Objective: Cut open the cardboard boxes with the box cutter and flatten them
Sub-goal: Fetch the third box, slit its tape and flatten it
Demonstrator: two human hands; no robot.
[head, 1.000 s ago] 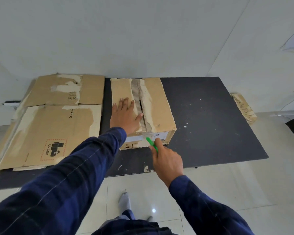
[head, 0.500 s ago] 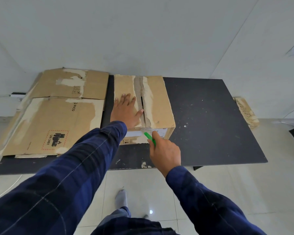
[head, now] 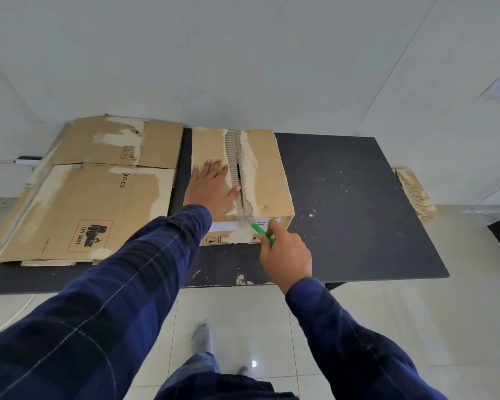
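Dark counter against a pale wall, over a tiled floor. We note white flecks and scuffs across its right half.

Left end of the counter: a large flattened box lies flat, printed "PICO" and "UN 3481", and overhangs the left edge. Behind it and touching it, a smaller flattened box lies up against the wall. Both show torn pale patches.

Middle of the counter, just beside the flattened pair: a closed box sits upright, its two top flaps meeting at a centre seam. The corrugated core is bare along that seam, and we see a narrow dark gap partway along it.

On the floor right of the counter, well apart from the boxes: a cardboard scrap at the foot of the wall.

Left hand, in a dark blue checked sleeve, lies palm down on the left top flap. Its fingers are straight and slightly spread, and the thumb reaches to the seam.

Right hand is at the near face of the closed box, fingers curled round a green box cutter. The cutter's tip is at the near top edge, at the seam's end, beside a white label. We cannot tell whether a blade is out.
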